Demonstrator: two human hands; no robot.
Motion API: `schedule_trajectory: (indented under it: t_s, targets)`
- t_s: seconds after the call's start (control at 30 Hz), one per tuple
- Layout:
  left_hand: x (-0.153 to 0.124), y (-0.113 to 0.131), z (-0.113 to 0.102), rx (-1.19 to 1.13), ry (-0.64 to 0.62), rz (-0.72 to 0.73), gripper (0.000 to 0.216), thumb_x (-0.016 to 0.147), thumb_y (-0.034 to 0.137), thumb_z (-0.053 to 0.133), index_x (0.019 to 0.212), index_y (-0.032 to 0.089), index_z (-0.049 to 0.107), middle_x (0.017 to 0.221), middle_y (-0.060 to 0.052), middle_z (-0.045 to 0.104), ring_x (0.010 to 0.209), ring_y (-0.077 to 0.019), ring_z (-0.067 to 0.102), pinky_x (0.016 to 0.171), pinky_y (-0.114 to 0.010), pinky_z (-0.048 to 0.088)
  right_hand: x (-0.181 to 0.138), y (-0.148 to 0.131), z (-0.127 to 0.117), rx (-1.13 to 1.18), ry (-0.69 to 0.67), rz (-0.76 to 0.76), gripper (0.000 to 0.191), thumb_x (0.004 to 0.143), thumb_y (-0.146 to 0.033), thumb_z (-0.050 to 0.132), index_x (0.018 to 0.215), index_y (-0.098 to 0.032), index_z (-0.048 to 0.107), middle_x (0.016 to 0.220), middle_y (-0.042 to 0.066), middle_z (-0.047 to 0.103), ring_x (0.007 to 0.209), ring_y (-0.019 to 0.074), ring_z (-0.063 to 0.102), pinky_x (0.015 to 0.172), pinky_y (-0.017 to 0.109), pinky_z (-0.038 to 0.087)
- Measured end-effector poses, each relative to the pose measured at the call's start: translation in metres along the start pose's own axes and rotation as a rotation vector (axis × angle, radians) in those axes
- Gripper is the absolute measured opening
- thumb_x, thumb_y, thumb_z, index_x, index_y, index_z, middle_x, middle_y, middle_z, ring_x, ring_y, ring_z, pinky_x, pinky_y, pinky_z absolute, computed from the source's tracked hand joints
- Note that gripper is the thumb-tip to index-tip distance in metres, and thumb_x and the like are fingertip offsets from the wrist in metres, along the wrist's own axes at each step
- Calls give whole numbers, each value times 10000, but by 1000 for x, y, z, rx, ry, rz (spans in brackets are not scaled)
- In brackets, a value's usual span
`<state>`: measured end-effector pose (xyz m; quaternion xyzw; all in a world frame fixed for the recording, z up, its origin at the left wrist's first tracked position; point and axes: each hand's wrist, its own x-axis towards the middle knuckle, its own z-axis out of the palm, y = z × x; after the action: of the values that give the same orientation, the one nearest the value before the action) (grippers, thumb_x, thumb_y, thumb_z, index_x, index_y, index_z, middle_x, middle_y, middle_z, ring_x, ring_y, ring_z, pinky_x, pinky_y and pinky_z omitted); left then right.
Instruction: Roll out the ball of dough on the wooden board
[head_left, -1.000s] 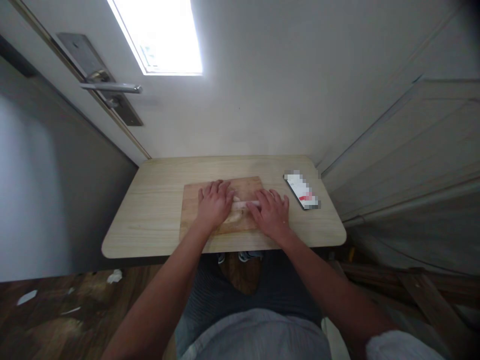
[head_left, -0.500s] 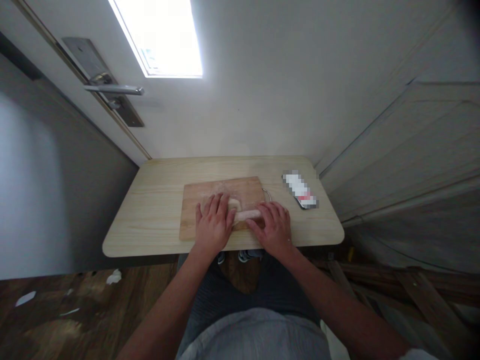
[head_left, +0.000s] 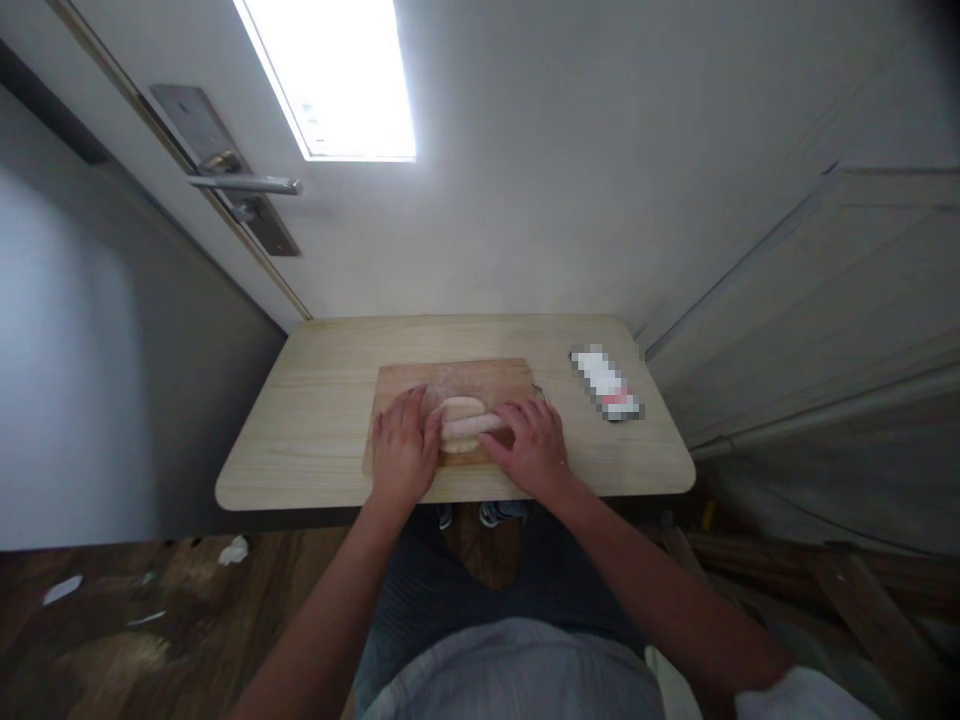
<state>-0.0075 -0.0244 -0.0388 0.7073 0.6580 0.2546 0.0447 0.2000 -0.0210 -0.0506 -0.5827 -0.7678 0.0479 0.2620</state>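
Note:
A short, pale rolling pin (head_left: pixel 471 427) lies crosswise over a flattened piece of dough (head_left: pixel 461 405), which shows above and below it. My left hand (head_left: pixel 405 440) is closed over the pin's left end, its fingers hiding that end. At the other end, my right hand (head_left: pixel 531 445) grips the pin with curled fingers and the thumb beneath. Under all this is a wooden cutting board (head_left: pixel 491 373), dusted with flour near the dough.
The board rests on a light wooden table (head_left: pixel 300 420) with rounded corners. A phone (head_left: pixel 606 383), blurred out, lies to the right. Behind stands a white door (head_left: pixel 510 220) with a metal handle (head_left: pixel 251 184). Paper scraps (head_left: pixel 234 550) litter the floor.
Both hands and the rolling pin have shifted left across the board, and more of the dough shows between the hands. The view has turned slightly.

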Motion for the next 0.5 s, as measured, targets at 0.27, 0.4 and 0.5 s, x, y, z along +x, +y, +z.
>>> schedule_trajectory:
  t_s: [0.27, 0.4, 0.5]
  targets:
    - [6, -3, 1, 143, -61, -18, 510, 1054, 394, 264, 1459, 196, 503, 1511, -125, 550, 1416, -290, 462, 1192, -550, 312, 11, -7, -4, -86, -44, -27, 428, 1037, -500, 446, 1304, -222, 631, 1362, 96, 658, 1274, 270, 505, 1093, 439, 266]
    - [12, -5, 1, 158, -92, -21, 514, 1052, 396, 257, 1451, 201, 514, 1514, -121, 545, 1408, -302, 460, 1173, -558, 327, 21, -8, -2, -116, -46, -32, 451, 1037, -513, 431, 1330, -224, 617, 1395, 100, 639, 1306, 282, 489, 1102, 463, 245]
    - [19, -7, -1, 164, -118, -20, 508, 1045, 399, 271, 1452, 221, 517, 1514, -120, 542, 1414, -306, 448, 1160, -562, 339, 29, -8, 1, -138, -42, -29, 468, 1033, -531, 429, 1338, -227, 612, 1415, 108, 625, 1326, 293, 477, 1106, 485, 226]
